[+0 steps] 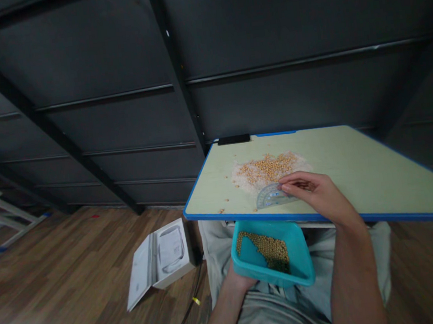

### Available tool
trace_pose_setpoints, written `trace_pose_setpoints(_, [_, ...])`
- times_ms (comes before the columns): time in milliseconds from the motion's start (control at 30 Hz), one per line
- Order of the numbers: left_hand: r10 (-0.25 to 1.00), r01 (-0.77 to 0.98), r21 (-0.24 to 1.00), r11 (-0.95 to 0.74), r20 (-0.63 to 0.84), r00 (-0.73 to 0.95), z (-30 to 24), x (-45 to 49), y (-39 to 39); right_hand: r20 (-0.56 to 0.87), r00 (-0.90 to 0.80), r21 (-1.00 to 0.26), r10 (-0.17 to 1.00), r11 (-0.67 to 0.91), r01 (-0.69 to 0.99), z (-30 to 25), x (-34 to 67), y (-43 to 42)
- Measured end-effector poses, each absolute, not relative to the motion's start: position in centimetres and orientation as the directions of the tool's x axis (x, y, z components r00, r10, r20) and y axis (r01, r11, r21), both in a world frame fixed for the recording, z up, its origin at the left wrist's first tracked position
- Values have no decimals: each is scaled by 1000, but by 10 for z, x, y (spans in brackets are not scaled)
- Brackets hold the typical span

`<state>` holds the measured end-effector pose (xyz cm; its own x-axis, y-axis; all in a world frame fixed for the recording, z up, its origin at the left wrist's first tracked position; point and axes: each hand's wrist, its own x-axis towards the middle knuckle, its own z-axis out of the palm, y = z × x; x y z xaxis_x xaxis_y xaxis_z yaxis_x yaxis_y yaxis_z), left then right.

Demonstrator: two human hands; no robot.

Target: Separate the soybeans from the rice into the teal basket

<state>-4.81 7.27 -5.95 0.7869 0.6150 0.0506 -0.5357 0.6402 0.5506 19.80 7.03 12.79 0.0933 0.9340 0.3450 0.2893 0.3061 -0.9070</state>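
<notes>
My right hand (318,190) pinches a clear half-round protractor (271,196), which rests low over the table near its front edge. Just beyond it lies a spread of yellow soybeans (271,165) on white rice-like grains (246,183). A few stray beans lie to the left. Below the table edge, my left hand (241,279) grips the left side of a teal plastic basin (304,272); its fingers are mostly hidden under it. Inside the basin are many beans (275,246) and a flat teal piece (251,252) whose kind I cannot make out.
The pale table (376,176) has a blue rim, and a black bar (233,139) sits at its far left edge. On the wooden floor stands an open white box (172,254) beside a dark cable (189,309). A dark panelled wall (120,125) rises behind.
</notes>
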Motion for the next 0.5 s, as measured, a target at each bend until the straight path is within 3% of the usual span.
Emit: trace_pose_setpoints(500, [589, -552, 532, 641, 120, 799, -57, -45, 73, 354, 102, -900, 930, 308, 309, 130, 195, 69])
